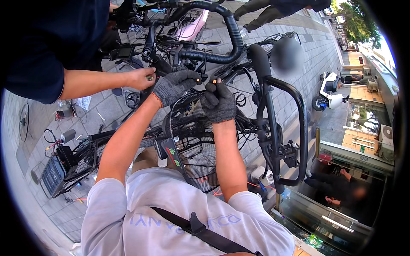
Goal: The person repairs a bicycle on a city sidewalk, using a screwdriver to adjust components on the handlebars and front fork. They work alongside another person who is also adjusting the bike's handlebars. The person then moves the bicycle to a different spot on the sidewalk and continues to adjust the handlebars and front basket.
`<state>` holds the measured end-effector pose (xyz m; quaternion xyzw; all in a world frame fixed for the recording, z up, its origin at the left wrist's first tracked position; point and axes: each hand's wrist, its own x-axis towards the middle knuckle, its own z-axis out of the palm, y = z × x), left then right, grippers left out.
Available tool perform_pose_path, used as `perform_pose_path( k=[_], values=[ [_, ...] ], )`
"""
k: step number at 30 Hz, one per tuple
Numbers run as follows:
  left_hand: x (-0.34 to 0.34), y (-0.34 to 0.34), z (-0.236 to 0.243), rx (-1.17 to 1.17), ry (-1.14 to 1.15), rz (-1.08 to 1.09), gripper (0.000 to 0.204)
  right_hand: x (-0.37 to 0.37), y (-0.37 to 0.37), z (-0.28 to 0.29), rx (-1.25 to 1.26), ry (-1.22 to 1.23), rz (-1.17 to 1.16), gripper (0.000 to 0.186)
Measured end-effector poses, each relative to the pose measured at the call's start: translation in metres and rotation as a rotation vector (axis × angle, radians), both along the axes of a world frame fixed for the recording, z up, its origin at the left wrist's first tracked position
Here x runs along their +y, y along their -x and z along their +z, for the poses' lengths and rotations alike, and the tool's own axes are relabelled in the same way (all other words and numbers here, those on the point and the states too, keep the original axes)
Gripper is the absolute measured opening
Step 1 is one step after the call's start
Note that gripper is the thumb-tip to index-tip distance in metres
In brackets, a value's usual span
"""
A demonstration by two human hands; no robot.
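Dark grey knit gloves cover both my hands, which are raised close together above a bicycle. In my left hand (174,86), pinched at the fingertips, is a small black cable connector with an orange end (198,80). Across a narrow gap, the fingers of my right hand (219,103) are curled around a second small connector with an orange end (214,81). The two ends stay apart. Just below my hands sits a black mesh basket (204,164). Black cables run around and behind my gloves, and where each connector's lead goes is hard to follow.
A co-worker's bare hand (143,79) pinches a small item beside my left wrist. A black curved handlebar (234,36) stands beyond my hands, another handlebar (304,123) to the right. Cables and parts lie on the paving at left; a white scooter (331,91) is parked far right.
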<state>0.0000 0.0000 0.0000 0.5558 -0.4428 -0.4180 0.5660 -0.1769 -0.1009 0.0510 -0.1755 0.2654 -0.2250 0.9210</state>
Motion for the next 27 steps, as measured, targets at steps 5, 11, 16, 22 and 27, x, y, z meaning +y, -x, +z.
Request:
perform_pose_path(
  k=[5,11,16,22,27],
  values=[
    [0.005,-0.010,0.009,-0.036,-0.012,0.018,0.026,0.001,-0.007,-0.009,-0.034,0.012,0.026,0.021],
    [0.004,-0.008,0.001,-0.004,0.029,0.033,0.026,0.002,-0.010,-0.006,0.038,0.028,-0.016,0.018],
    [0.005,-0.008,0.006,-0.005,-0.004,0.025,0.027,0.005,-0.014,-0.001,0.206,0.126,-0.056,0.020],
    [0.004,-0.007,0.007,-0.123,0.025,0.058,0.027,0.010,-0.017,0.000,0.378,0.280,-0.087,0.020],
    [0.004,-0.010,0.016,-0.189,0.027,0.037,0.027,0.015,-0.023,0.003,0.410,0.299,-0.164,0.016]
  ],
)
